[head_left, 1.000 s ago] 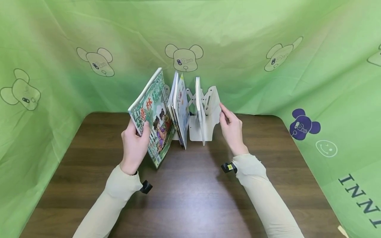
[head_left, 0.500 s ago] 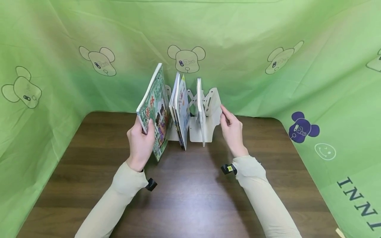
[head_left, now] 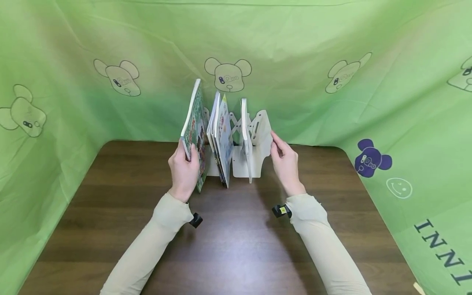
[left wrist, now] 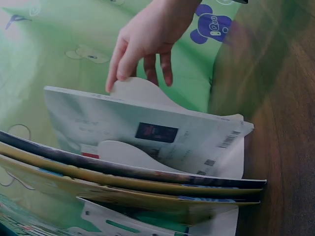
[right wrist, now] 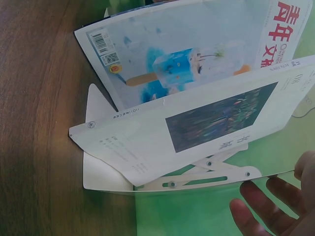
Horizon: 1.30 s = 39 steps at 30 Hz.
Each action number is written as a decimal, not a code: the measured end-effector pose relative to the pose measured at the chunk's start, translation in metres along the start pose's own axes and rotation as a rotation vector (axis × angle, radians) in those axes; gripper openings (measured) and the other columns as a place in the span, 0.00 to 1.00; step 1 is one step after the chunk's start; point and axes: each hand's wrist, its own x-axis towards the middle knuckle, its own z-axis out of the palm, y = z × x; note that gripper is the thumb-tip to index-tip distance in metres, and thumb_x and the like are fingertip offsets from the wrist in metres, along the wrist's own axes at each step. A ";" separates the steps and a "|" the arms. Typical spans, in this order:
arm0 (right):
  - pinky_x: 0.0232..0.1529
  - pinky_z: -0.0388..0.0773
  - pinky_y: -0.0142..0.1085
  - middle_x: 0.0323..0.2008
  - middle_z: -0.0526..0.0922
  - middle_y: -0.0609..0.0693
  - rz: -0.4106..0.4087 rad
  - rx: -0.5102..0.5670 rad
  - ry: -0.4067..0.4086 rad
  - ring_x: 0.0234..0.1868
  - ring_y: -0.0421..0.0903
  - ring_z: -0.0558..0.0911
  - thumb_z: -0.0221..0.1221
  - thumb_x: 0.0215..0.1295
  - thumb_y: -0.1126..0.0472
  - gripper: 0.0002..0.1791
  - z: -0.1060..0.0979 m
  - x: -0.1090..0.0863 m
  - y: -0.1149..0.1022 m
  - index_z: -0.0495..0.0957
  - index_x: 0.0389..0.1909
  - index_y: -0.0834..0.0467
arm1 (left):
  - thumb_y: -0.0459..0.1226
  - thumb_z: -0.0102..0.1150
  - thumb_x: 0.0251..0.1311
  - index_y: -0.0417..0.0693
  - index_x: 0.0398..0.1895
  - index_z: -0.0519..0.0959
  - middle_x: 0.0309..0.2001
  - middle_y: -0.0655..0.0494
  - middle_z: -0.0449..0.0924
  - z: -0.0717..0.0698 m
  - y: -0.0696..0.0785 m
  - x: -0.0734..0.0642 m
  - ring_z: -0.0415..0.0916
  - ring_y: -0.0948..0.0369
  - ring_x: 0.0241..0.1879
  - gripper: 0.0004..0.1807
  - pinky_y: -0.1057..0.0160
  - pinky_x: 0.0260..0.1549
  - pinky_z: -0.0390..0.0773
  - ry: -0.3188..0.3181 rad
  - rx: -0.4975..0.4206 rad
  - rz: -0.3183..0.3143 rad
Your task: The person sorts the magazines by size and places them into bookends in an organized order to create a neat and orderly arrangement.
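Note:
My left hand [head_left: 184, 174] grips a green-covered magazine [head_left: 199, 123], thumb on its cover, and holds it upright by the left end of a white metal expandable book rack [head_left: 263, 135]. At the rack's right end panel, my right hand [head_left: 287, 166] pinches the edge between thumb and fingers; the right wrist view shows some of its fingers [right wrist: 263, 204] behind the panel. Several thin magazines [head_left: 225, 141] lean together in a middle section. One pale magazine [right wrist: 221, 123] stands tilted in the right section. The lower edge of the green magazine is partly hidden by the left hand.
The rack stands on a dark wooden table [head_left: 236, 237] near its back edge. A green printed cloth [head_left: 295, 49] hangs close behind and along both sides. Dark wrist cameras [head_left: 196, 220] jut inward from both cuffs.
My left hand has carried the green magazine rightward and forward to the rack, turning it more edge-on. The right hand keeps its pinch on the right panel.

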 end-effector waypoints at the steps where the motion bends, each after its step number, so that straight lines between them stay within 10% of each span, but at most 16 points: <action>1: 0.43 0.73 0.19 0.51 0.87 0.62 -0.002 0.002 -0.001 0.39 0.46 0.80 0.56 0.77 0.67 0.21 0.000 0.000 0.000 0.80 0.67 0.55 | 0.28 0.53 0.74 0.30 0.55 0.78 0.51 0.34 0.86 0.001 -0.001 0.000 0.87 0.44 0.47 0.12 0.47 0.37 0.86 0.003 -0.001 -0.002; 23: 0.44 0.74 0.19 0.57 0.86 0.59 -0.018 0.001 -0.002 0.42 0.45 0.82 0.56 0.77 0.67 0.21 0.001 0.001 -0.001 0.80 0.67 0.56 | 0.29 0.53 0.73 0.34 0.66 0.75 0.56 0.34 0.83 0.015 -0.007 0.000 0.83 0.42 0.55 0.20 0.43 0.50 0.83 0.079 0.016 -0.096; 39: 0.46 0.76 0.19 0.60 0.85 0.56 0.012 0.006 -0.016 0.47 0.47 0.85 0.55 0.78 0.65 0.21 0.000 0.001 0.001 0.80 0.67 0.55 | 0.31 0.52 0.76 0.47 0.84 0.53 0.79 0.50 0.62 0.019 -0.011 -0.001 0.67 0.54 0.73 0.37 0.50 0.67 0.74 0.035 -0.081 -0.188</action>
